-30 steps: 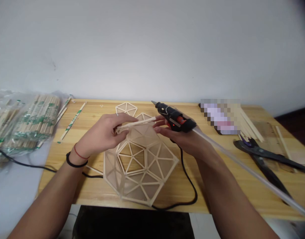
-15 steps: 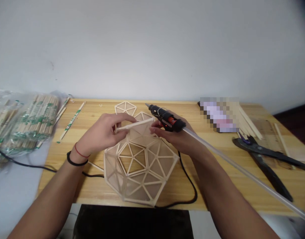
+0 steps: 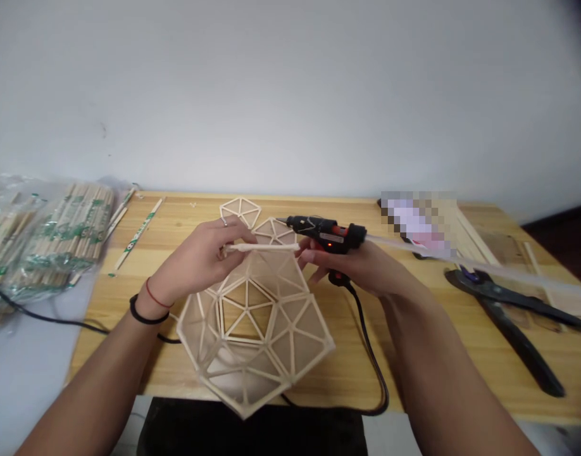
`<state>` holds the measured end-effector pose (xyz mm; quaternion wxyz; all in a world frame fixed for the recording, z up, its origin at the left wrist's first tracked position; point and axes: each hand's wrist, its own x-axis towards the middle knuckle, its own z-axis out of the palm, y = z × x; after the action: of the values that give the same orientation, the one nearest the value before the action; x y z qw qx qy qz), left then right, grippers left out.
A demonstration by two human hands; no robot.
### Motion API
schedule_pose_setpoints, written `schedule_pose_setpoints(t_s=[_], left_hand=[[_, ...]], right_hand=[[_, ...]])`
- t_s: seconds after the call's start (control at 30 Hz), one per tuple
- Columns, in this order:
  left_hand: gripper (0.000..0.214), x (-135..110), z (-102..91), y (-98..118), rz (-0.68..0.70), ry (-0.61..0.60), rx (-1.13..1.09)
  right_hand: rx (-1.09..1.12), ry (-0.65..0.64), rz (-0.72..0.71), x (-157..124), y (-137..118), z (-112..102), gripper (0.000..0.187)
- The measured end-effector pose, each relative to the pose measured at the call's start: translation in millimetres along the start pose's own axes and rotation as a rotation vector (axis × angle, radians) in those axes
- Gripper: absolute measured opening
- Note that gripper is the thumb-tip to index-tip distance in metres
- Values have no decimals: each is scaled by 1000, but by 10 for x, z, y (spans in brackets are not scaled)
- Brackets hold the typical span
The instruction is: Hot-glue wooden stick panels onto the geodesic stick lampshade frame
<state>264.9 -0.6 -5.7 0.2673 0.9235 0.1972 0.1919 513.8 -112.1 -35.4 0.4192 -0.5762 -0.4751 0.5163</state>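
A dome-like frame of wooden sticks (image 3: 297, 335), made of triangles with sheet backing, stands tilted near the table's front edge. My left hand (image 3: 200, 256) has its thumb and fingers closed on the frame's upper rim. In my right hand (image 3: 361, 263) is a black hot glue gun (image 3: 326, 229), its nozzle pointing left just above the rim's right end. A red light glows on the gun. From its back runs a long, pale glue stick (image 3: 452, 256). Beyond the rim lie two smaller stick panels, one a pentagon (image 3: 240, 209) near the wall.
Plastic bags of wrapped chopsticks (image 3: 72, 228) lie on the left. A loose wrapped chopstick (image 3: 138, 234) is beside them. On the right are a blurred-out phone (image 3: 416, 221), bare sticks (image 3: 475, 234) and black-handled cutters (image 3: 513, 294). A black cord (image 3: 373, 345) loops across the table.
The frame has tipped and shifted toward me, its lower corner now past the table edge. The glue gun has swung more level and moved slightly right and down.
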Motion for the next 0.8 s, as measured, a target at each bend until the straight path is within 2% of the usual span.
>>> schedule_pose_setpoints(t_s=[0.1, 0.2, 0.33, 0.47, 0.6, 0.7, 0.73, 0.8], left_hand=[[23, -11, 23, -14, -57, -30, 13], [26, -20, 24, -17, -127, -66, -4], [20, -11, 6, -25, -205, -84, -9], [17, -2, -4, -20, -250, -65, -108], [25, -2, -25, 25, -239, 22, -202], [12, -3, -49, 57, -215, 44, -198], [12, -4, -57, 63, -211, 36, -192], [26, -8, -77, 70, -215, 15, -178]], right_hand=[[39, 130, -38, 51, 116, -126, 39], [-46, 224, -2, 96, 198, -200, 43], [-126, 209, 31, 105, 201, -212, 45], [-96, 217, 37, 81, 194, -221, 44], [-48, 225, -10, 50, 198, -249, 41], [-33, 220, -15, 26, 168, -244, 38], [-27, 218, -18, 19, 150, -236, 37], [-22, 211, -37, 5, 108, -213, 36]])
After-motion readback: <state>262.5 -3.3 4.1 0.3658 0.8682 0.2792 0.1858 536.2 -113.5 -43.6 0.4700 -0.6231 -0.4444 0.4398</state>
